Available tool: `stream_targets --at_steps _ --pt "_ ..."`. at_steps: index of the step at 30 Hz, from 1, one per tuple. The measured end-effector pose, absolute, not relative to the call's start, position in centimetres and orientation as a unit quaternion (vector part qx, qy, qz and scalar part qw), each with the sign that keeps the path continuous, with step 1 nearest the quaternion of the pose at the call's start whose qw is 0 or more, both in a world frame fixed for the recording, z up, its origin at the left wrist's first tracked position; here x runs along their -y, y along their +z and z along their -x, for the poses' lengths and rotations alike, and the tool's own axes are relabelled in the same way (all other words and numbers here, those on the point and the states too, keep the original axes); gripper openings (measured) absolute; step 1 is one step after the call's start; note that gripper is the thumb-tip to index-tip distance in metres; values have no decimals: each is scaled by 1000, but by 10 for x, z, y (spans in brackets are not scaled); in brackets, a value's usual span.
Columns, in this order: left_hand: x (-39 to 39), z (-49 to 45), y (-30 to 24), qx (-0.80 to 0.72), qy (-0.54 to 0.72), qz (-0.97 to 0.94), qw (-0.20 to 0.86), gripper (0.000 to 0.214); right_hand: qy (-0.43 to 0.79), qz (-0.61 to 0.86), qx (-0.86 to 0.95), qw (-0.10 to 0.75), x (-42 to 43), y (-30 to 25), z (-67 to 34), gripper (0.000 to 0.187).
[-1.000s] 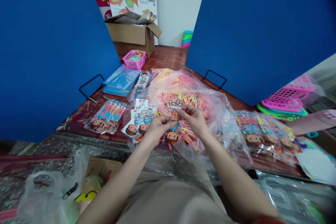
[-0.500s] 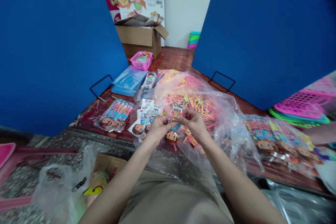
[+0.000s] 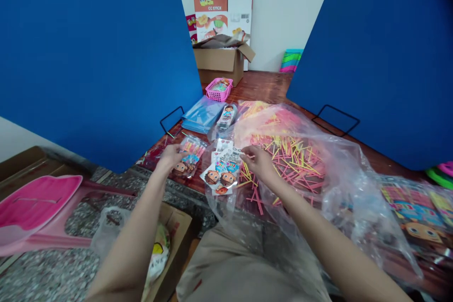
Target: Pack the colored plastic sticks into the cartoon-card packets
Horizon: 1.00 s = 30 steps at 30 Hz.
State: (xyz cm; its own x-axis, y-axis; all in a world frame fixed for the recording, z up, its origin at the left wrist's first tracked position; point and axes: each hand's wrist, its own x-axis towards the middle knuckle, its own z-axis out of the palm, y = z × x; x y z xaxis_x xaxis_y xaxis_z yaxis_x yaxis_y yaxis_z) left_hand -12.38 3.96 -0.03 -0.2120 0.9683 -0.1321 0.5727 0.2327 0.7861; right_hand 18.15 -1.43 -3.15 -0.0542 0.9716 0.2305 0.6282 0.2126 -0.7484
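My left hand point(image 3: 171, 156) rests at the left edge of a pile of filled clear packets point(image 3: 193, 156), which show pink and yellow sticks and a cartoon face. Its fingers reach over the packets, somewhat apart. My right hand point(image 3: 257, 159) pinches the upper corner of a flat printed pouch point(image 3: 228, 177) on a fanned stack with cartoon faces. Just right of that stack, many loose pink and yellow sticks point(image 3: 293, 158) lie in a large, open clear plastic bag point(image 3: 339, 184). The exact grip of my right fingertips is small and partly hidden.
Blue panels point(image 3: 88, 47) point(image 3: 389, 56) stand on both sides on black wire feet. Behind are blue plastic sheets point(image 3: 201, 115), a pink basket point(image 3: 219, 89) and a cardboard box point(image 3: 215, 61). More filled packets point(image 3: 414, 203) lie right; a pink chair point(image 3: 38, 203) stands left.
Both hands were together over a filled packet at the centre. My left hand has moved left to the packet pile, and my right to the pouch stack. The view has turned left.
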Motion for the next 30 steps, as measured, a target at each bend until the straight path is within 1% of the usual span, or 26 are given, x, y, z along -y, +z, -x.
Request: stream_targets --at_steps 2,5,7,9,11,13,15,18,21,22,24,27,29,30 --pt "-51 138 -10 -756 223 -570 231 34 167 614 715 289 4 -34 -174 31" --pt "-57 143 -18 -771 136 -602 156 33 119 645 734 178 -6 -35 -161 51" --pt "-57 140 -20 -778 106 -608 122 40 112 660 731 131 -11 -36 -156 60" --pt "-54 133 -19 -785 85 -606 95 47 120 672 721 119 -16 -38 -156 60" --pt "-48 126 -19 -787 75 -608 78 50 140 682 704 142 -21 -41 -160 49" --pt "-40 120 -20 -778 86 -620 56 51 156 688 684 185 -25 -42 -167 32" --pt "-32 114 -22 -769 106 -630 14 52 162 691 667 229 -27 -42 -173 20" --pt "-21 107 -25 -765 136 -627 -55 54 161 688 658 261 -28 -40 -180 21" --pt "-14 92 -23 -734 200 -644 -77 49 144 674 672 273 -29 -40 -184 24" --pt "-12 84 -22 -710 233 -661 -68 46 138 666 678 281 -30 -40 -184 26" --pt "-10 63 -19 -643 301 -704 -16 39 133 641 687 316 -29 -40 -183 30" --pt "-13 27 -20 -560 384 -724 120 37 152 581 686 410 -25 -38 -178 33" --pt "-20 7 -24 -549 406 -702 199 38 174 546 675 465 -22 -35 -175 33" --pt "-24 0 -27 -552 404 -694 224 35 184 536 669 482 -21 -34 -174 34"
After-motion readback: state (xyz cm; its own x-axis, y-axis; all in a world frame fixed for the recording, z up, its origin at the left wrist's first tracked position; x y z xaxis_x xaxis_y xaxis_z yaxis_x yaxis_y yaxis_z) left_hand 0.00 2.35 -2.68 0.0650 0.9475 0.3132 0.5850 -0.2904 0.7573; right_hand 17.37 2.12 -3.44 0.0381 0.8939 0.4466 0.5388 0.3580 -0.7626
